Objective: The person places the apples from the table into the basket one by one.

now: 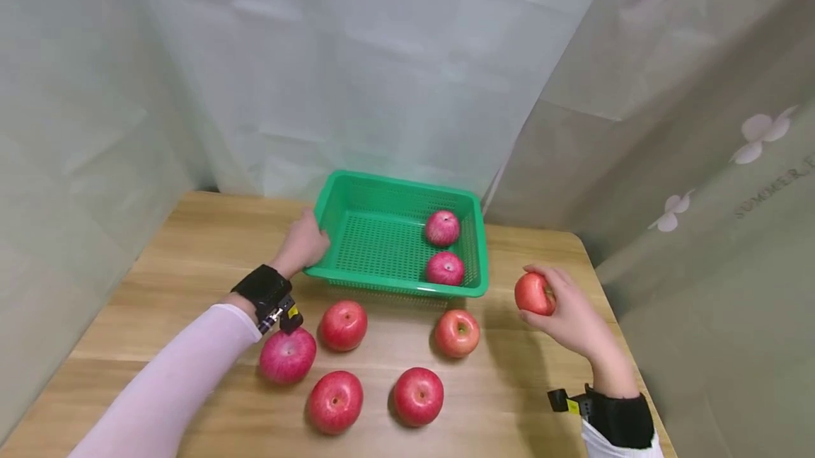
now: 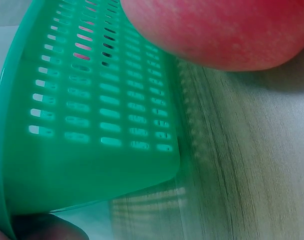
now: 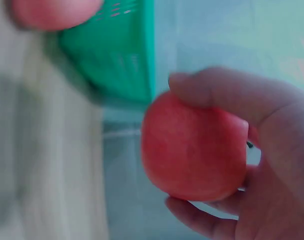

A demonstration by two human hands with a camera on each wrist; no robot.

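Head view: right hand (image 1: 567, 313) (raised) grips apple (image 1: 532, 293).

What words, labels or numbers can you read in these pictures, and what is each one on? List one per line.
"SUMMER" on the curtain at the right, beside its printed flowers; it runs off the picture's edge, so anything after it is cut off.
Yellow tags on the wristbands: too small to read.
Apples, basket, table: no text.

Our left arm stretches forward across our front, its left hand (image 1: 304, 242) resting with fingers bent over an edge. Our right hand (image 1: 563, 309) is raised at our right side, fingers and thumb curled in a grip.
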